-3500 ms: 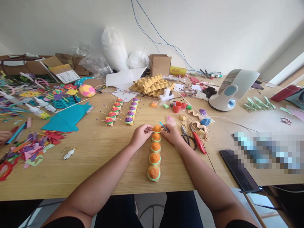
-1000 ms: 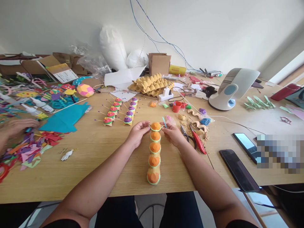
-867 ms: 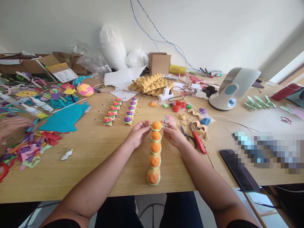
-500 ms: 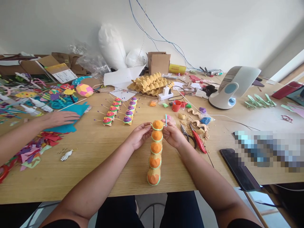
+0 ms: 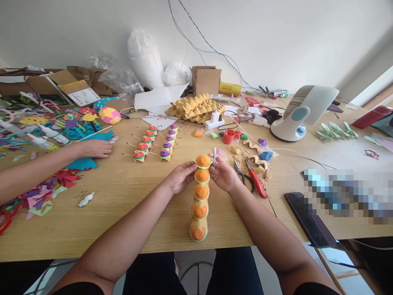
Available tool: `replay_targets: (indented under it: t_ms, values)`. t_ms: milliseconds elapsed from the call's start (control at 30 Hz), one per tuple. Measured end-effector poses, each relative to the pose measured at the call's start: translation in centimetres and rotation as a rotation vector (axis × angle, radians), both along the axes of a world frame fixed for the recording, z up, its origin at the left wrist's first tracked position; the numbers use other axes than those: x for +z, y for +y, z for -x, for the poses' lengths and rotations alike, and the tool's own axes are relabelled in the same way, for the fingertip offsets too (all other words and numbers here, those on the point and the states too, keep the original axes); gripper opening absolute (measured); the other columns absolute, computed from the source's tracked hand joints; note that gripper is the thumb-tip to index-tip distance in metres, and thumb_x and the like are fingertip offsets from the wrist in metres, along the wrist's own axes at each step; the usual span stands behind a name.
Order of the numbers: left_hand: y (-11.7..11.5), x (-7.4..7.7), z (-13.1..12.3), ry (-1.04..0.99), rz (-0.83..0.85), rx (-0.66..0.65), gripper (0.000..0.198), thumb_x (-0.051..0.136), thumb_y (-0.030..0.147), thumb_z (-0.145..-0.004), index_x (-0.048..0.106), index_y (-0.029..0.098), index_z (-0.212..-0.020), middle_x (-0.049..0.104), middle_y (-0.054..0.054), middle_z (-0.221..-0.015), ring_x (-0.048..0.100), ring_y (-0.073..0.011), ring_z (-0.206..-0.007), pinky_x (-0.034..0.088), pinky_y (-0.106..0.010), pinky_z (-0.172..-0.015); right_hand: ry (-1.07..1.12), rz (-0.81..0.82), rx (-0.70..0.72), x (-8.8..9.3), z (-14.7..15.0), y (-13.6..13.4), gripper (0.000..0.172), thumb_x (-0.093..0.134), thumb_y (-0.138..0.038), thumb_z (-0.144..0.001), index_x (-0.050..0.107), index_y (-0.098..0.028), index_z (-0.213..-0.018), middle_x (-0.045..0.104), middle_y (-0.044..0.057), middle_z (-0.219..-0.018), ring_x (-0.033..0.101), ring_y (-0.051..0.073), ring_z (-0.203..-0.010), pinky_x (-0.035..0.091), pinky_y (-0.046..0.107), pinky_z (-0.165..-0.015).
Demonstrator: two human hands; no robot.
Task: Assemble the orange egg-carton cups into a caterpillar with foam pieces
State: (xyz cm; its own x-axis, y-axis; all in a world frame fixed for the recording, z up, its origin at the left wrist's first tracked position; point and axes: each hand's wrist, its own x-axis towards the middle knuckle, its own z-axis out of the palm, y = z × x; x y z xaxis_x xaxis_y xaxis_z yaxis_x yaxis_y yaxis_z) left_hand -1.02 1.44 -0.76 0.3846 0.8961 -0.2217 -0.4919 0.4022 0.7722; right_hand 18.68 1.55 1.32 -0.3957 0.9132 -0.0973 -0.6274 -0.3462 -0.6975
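Note:
A strip of egg-carton cups [image 5: 201, 192], topped with orange clay and edged in pale green clay, lies lengthwise in front of me. At its far end, my left hand [image 5: 181, 177] is closed with thumb and fingers against the side of the last cup. My right hand [image 5: 224, 175], on the other side of that cup, grips a thin light-blue modelling tool [image 5: 215, 153] pointing upward. A pale green clay strand [image 5: 203, 167] curves round the front of the far cup, its ends reaching toward both hands. My right fingertips are partly hidden.
Two finished carton caterpillars, red-green [image 5: 143, 146] and purple-yellow [image 5: 167, 146], stand left of centre. Scissors [image 5: 244, 176] and a red-handled tool [image 5: 257, 180] lie right, near a phone [image 5: 310, 219]. A co-worker's hand [image 5: 96, 148] rests over blue felt [image 5: 81, 164]. A fan [image 5: 302, 114] stands behind.
My right hand and the blue tool have shifted very slightly beside the far cup. The co-worker's hand has moved right and curled over the blue felt, which shifted.

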Motion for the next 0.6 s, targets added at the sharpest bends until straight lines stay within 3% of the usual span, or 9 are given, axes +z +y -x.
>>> replay_targets:
  t_ms: [333, 500, 600]
  values:
    - [0.08, -0.07, 0.13, -0.007, -0.009, 0.000, 0.038, 0.093, 0.033, -0.071, 0.076, 0.016, -0.100, 0.079, -0.005, -0.098, 0.072, -0.0152, -0.084, 0.058, -0.025, -0.078, -0.114, -0.082, 0.019, -0.21, -0.19, 0.18, 0.059, 0.084, -0.017, -0.068, 0.059, -0.029, -0.120, 0.056, -0.007, -0.077, 0.029, 0.005, -0.053, 0.020, 0.021, -0.049]
    - [0.18, -0.37, 0.38, 0.016, -0.053, -0.002, 0.041, 0.082, 0.047, -0.082, 0.076, 0.019, -0.111, 0.078, -0.010, -0.114, 0.073, -0.0239, -0.099, 0.059, -0.032, -0.081, -0.113, -0.092, 0.039, 0.06, -0.42, 0.16, 0.055, 0.084, -0.021, -0.072, 0.060, -0.029, -0.121, 0.049, -0.010, -0.068, 0.023, 0.005, -0.050, 0.019, 0.022, -0.049]
    - [0.26, -0.48, 0.43, 0.040, -0.063, 0.020, 0.043, 0.081, 0.050, -0.082, 0.076, 0.020, -0.113, 0.077, -0.009, -0.117, 0.072, -0.0262, -0.103, 0.060, -0.034, -0.081, -0.111, -0.079, 0.017, 0.31, -0.48, 0.09, 0.049, 0.080, -0.022, -0.077, 0.059, -0.029, -0.121, 0.052, -0.009, -0.072, 0.021, 0.005, -0.049, 0.020, 0.022, -0.049]
